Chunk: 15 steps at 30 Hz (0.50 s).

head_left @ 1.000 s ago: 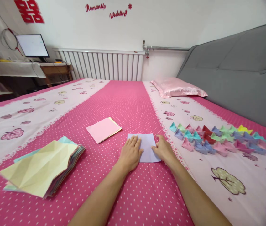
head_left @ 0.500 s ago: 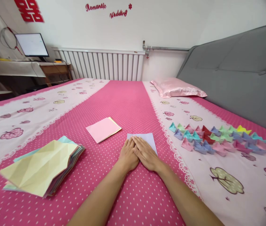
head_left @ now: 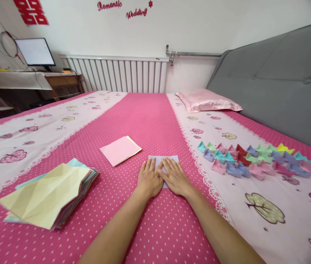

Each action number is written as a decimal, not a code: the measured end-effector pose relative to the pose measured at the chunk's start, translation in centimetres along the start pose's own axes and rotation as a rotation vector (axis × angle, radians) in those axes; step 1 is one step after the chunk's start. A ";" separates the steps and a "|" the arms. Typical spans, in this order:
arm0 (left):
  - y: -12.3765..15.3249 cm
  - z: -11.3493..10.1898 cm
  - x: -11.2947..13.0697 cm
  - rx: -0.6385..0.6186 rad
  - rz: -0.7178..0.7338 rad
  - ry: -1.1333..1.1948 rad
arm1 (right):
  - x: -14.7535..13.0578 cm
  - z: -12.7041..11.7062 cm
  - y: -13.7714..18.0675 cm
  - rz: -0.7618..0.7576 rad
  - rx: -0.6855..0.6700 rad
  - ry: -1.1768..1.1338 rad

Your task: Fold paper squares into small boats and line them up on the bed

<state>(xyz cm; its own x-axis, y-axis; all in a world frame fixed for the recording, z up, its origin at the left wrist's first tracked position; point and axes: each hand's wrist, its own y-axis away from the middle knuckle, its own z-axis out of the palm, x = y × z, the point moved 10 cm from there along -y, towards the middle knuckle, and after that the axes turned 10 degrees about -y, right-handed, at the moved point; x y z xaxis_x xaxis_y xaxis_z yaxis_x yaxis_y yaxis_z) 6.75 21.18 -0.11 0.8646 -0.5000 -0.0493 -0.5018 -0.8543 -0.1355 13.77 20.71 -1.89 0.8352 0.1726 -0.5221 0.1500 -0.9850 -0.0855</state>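
A light purple sheet of paper (head_left: 159,160) lies flat on the bed, partly covered by both hands. On its left side rests my left hand (head_left: 150,179), flat with the fingers spread a little. My right hand (head_left: 174,176) lies flat on the right side, fingers stretched forward, its thumb close to the left hand's thumb. The lower part of the paper shows only as a small strip between the hands. Whether the sheet is folded there I cannot tell.
Left of the hands is a small stack of pink and yellow paper (head_left: 119,149). A larger pile of creased sheets (head_left: 48,194) lies nearer on the left. Several rows of folded paper boats (head_left: 256,159) stand on the right. A pink pillow (head_left: 207,101) sits against the grey headboard (head_left: 276,80).
My hands have moved apart from their overlapped position. The left fingers now show fully, and the right hand has slid to the right over the paper.
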 end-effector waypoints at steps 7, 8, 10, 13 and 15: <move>0.1 -0.1 -1.8 0.020 -0.129 0.011 | 1.7 -0.7 0.2 0.085 0.030 0.061; 0.2 -0.1 -2.1 0.021 -0.149 0.013 | 2.1 -0.9 0.3 0.108 0.038 0.067; 0.3 0.0 -2.7 0.018 -0.187 0.009 | 2.9 -1.2 0.4 0.160 0.053 0.076; 0.6 -0.1 -3.5 0.008 -0.233 -0.017 | 4.0 -1.9 0.7 0.239 0.082 0.091; 0.9 -0.5 -4.2 0.014 -0.268 -0.040 | 4.4 -2.9 0.8 0.276 0.124 0.106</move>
<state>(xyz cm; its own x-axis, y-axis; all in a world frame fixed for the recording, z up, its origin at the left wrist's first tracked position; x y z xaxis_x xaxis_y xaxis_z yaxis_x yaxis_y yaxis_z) 2.60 22.43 0.51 0.9670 -0.2501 -0.0490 -0.2547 -0.9533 -0.1625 19.11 20.70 -1.82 0.8869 -0.1083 -0.4490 -0.1505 -0.9868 -0.0592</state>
